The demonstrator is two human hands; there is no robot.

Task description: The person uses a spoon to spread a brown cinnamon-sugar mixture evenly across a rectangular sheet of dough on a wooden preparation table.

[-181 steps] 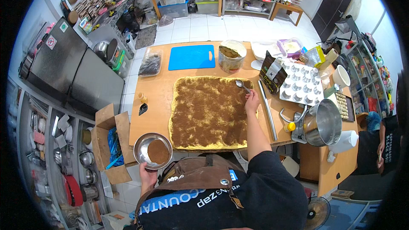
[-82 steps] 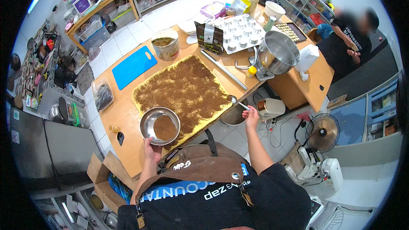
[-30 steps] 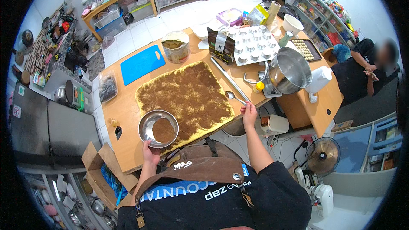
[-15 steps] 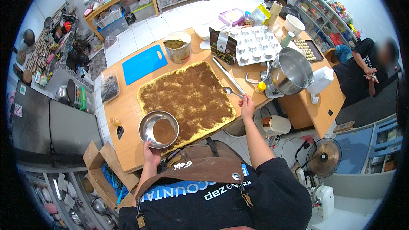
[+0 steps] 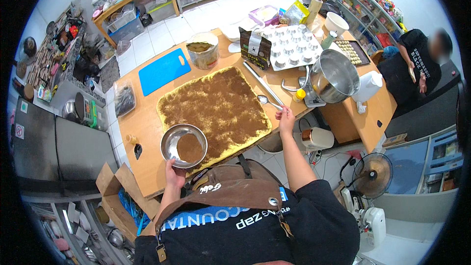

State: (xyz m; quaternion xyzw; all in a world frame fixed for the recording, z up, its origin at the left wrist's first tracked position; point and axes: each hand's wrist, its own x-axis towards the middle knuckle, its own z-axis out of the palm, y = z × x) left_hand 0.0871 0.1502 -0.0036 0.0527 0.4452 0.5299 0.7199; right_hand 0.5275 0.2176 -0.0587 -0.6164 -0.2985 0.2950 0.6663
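Observation:
My left hand (image 5: 175, 172) grips the rim of a round metal bowl (image 5: 169, 140) that has a mound of brown powder (image 5: 189, 147) in it. The bowl is over the near left corner of a flat yellow dough sheet (image 5: 211, 104). Brown powder covers most of this sheet in uneven patches, with yellow showing through and along the edges. My right hand (image 5: 285, 119) is closed around the handle of a metal spoon (image 5: 263, 99). The spoon's head is above the sheet's right edge, and I see no heap of powder on it.
A metal tube (image 5: 263, 83) lies along the sheet's right side, near a mixing bowl (image 5: 338, 76) and a yellow-capped bottle (image 5: 299, 96). Behind are a dark pouch (image 5: 254, 51), muffin tins (image 5: 289, 46), a tub (image 5: 203, 54) and a blue cutting board (image 5: 164, 76). A co-worker (image 5: 417, 64) is at right.
The spoon's head looks brighter and slightly turned, while my right hand stays near the sheet's right edge. My left hand and bowl barely move. The co-worker's hands have come lower and apart.

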